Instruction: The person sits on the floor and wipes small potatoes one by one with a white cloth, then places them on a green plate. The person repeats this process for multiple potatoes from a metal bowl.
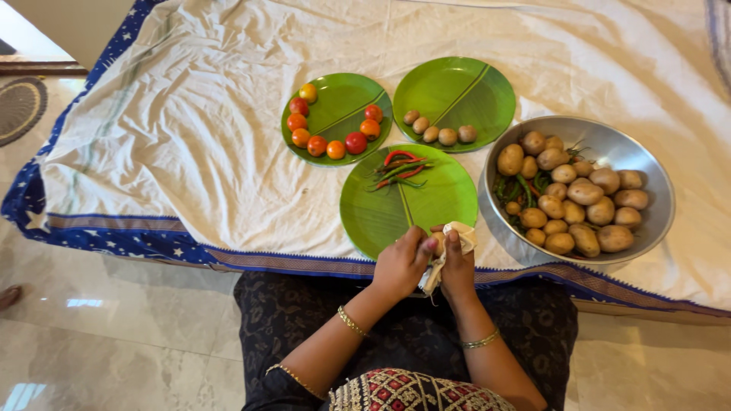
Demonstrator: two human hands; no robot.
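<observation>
Both hands (430,262) rub a small potato (438,242) with a cloth (461,236).

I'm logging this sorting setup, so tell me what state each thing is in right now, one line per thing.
Left hand: closed on a small item, its kind unclear.
Right hand: gripping a white cloth.
Steel bowl: filled with potatoes and some chillies.
Near green plate: a few red and green chillies at its far edge.
Left green plate: tomatoes along its rim.
Far green plate: five small potatoes in a row.
</observation>
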